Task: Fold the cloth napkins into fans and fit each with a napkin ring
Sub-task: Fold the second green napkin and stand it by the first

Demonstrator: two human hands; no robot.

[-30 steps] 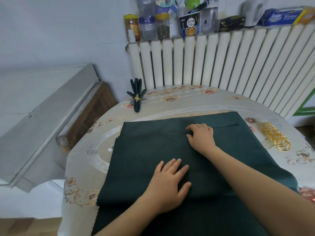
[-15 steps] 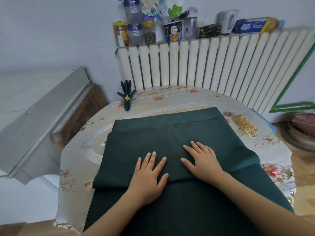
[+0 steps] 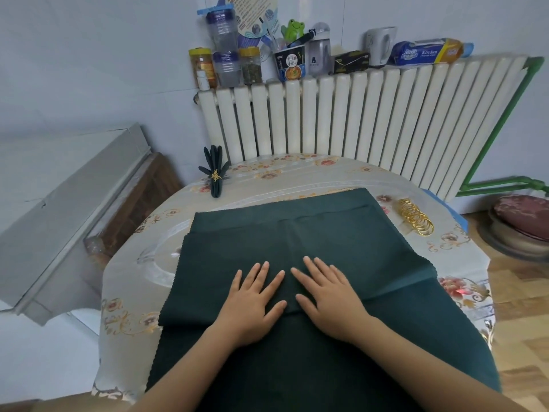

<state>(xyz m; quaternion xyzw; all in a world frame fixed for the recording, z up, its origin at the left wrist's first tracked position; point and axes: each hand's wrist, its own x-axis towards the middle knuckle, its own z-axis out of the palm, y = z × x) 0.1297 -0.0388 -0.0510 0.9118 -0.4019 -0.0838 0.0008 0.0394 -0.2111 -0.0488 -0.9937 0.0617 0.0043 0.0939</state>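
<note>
Dark green cloth napkins [image 3: 297,233] lie stacked flat on the round table [image 3: 312,173], the top one folded over with its near fold running under my palms. My left hand [image 3: 252,301] and my right hand [image 3: 329,295] press flat on that fold side by side, fingers straight and spread. A finished fan napkin [image 3: 215,171] with a gold ring around it stands at the table's far left. A row of gold napkin rings [image 3: 414,215] lies at the right, beside the cloth's far right corner.
A white radiator [image 3: 356,120] curves behind the table, its top crowded with jars, bottles, a cup and a box. A grey slab [image 3: 65,209] leans at the left. A dark red cushion [image 3: 523,218] sits on the wooden floor at the right.
My right hand came back from the far middle of the cloth to the near fold beside my left hand. The view tilted up and rightward.
</note>
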